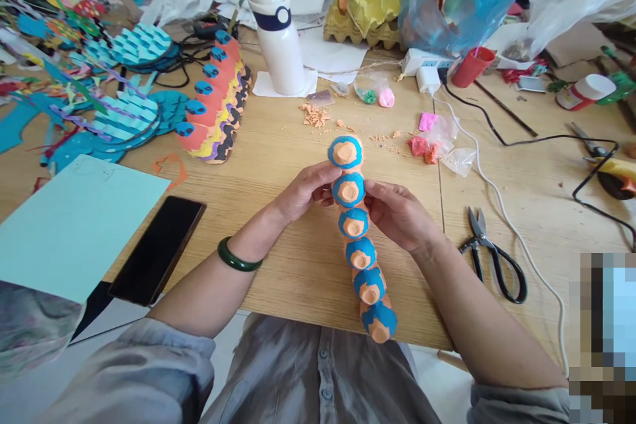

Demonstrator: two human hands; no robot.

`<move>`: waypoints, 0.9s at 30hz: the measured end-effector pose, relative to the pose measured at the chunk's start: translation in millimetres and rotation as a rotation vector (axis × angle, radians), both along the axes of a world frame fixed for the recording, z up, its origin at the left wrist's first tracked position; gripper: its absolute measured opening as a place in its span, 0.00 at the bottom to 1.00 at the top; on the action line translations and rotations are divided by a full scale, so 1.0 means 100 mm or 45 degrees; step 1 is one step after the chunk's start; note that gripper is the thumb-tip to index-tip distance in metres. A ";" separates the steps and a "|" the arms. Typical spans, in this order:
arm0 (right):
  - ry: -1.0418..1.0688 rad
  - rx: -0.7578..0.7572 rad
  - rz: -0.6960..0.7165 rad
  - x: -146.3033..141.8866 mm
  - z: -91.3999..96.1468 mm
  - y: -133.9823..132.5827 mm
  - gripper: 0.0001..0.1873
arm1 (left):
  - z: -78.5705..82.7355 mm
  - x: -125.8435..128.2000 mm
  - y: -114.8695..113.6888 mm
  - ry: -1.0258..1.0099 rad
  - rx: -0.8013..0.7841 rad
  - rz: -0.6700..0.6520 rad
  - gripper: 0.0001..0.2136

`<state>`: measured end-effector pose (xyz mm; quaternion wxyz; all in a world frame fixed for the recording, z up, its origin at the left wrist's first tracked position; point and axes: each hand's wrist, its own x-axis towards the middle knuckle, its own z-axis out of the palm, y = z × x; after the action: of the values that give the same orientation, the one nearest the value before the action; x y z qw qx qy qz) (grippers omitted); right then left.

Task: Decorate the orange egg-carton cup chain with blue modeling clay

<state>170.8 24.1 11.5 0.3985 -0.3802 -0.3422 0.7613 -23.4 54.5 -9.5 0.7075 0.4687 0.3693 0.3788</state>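
A long orange egg-carton strip (361, 245) with several blue-ringed bumps lies lengthwise on the wooden table (298, 146), its near end over the table's front edge. My left hand (305, 191) grips the strip's left side near the second bump, fingers curled round it. A green bangle (237, 258) sits on that wrist. My right hand (397, 213) holds the strip's right side at the same height, fingers closed on it.
Black scissors (491, 258) lie right of my right arm. A black phone (159, 248) and pale green paper (74, 225) lie at left. Farther back are a finished orange carton piece (216, 106), a white bottle (277, 33), pink clay bits (422, 142) and cables (501, 212).
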 end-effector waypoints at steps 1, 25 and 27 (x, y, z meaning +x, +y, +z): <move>-0.013 0.021 0.002 0.00 0.00 0.00 0.12 | 0.00 0.00 0.00 -0.019 0.006 0.014 0.22; -0.135 0.157 0.091 -0.05 -0.16 0.01 0.14 | -0.03 0.07 -0.01 0.094 -0.218 0.017 0.13; -0.106 0.161 0.105 -0.04 -0.14 0.01 0.12 | -0.03 0.06 0.00 0.044 -0.249 0.041 0.13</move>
<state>166.3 25.3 -2.8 0.3754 -0.3713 -0.4212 0.7374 -17.2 54.4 -12.7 0.7371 0.3978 0.4244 0.3441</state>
